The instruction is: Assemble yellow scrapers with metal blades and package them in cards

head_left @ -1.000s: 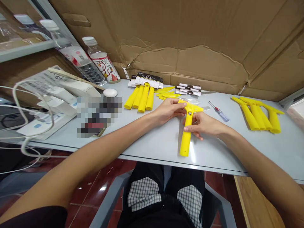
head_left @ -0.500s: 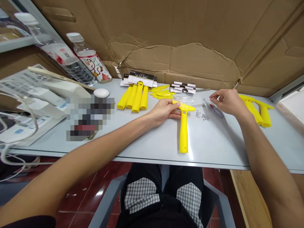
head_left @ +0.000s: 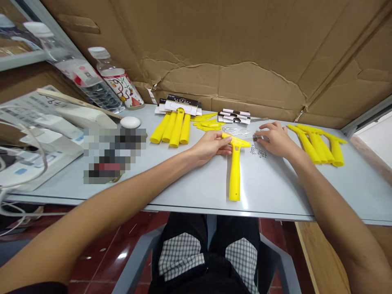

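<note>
My left hand (head_left: 213, 146) is closed on the left end of the T-shaped head of a yellow plastic scraper handle (head_left: 235, 171). Its grip points toward the table's front edge. My right hand (head_left: 272, 139) is open, fingers spread and bent, just right of a thin metal blade (head_left: 251, 139); whether the fingertips touch the blade I cannot tell. Two small heaps of screws (head_left: 262, 153) lie below these fingers. Beyond my left hand are flat yellow plastic pieces (head_left: 208, 122) and several thin metal strips (head_left: 235, 131).
Several yellow handles with black-and-white cards (head_left: 183, 103) lie left of centre. More yellow handles (head_left: 317, 145) rest at the right. Small white-and-brown packs (head_left: 234, 116) lie near the cardboard wall (head_left: 260, 41). Bottles (head_left: 118, 79), a white oval object (head_left: 130, 122) and cables occupy the left.
My right hand has come down and left toward the blade and screws, covering the clear slim item that lay beneath it. My left hand keeps its hold on the scraper handle.
</note>
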A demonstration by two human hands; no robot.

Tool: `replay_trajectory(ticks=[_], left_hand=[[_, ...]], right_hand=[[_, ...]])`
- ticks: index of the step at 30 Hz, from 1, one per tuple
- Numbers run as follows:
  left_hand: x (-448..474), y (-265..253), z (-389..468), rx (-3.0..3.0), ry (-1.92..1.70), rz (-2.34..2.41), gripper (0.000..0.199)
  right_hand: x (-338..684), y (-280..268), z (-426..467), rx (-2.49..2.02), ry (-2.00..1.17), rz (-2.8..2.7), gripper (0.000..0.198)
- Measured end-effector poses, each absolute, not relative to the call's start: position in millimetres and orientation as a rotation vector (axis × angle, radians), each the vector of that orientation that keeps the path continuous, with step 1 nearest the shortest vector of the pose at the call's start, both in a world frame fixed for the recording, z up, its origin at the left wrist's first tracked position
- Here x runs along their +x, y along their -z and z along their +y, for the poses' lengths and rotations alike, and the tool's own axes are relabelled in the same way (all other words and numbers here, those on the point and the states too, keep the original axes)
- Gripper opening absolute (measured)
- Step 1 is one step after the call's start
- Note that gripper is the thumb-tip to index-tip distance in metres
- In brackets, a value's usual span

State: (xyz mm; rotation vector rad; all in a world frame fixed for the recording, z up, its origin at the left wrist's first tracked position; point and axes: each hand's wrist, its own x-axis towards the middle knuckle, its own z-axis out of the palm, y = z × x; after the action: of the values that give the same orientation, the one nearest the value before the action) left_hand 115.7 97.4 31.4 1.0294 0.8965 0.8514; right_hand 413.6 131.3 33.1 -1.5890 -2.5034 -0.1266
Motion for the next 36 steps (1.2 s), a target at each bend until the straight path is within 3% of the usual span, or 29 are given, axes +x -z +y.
replay_trajectory(ticks=[16, 27, 36], left_hand=[[118.9, -38.1, 94.7, 1.012, -0.846, 0.934, 0.014], [117.0, -33.7, 95.7, 1.039, -0.859, 0.897, 0.012], [117.6, -35.9, 93.7, 1.061, -0.852, 0.897, 0.008]], right_hand=[[407.9, -51.3, 126.7, -1.578, -0.075, -2.343, 0.014], [383.3, -78.7, 99.5, -1.383, -0.665, -2.039, 0.027], [382.3, -70.4, 102.4, -1.293, -0.764, -2.007, 0.026]])
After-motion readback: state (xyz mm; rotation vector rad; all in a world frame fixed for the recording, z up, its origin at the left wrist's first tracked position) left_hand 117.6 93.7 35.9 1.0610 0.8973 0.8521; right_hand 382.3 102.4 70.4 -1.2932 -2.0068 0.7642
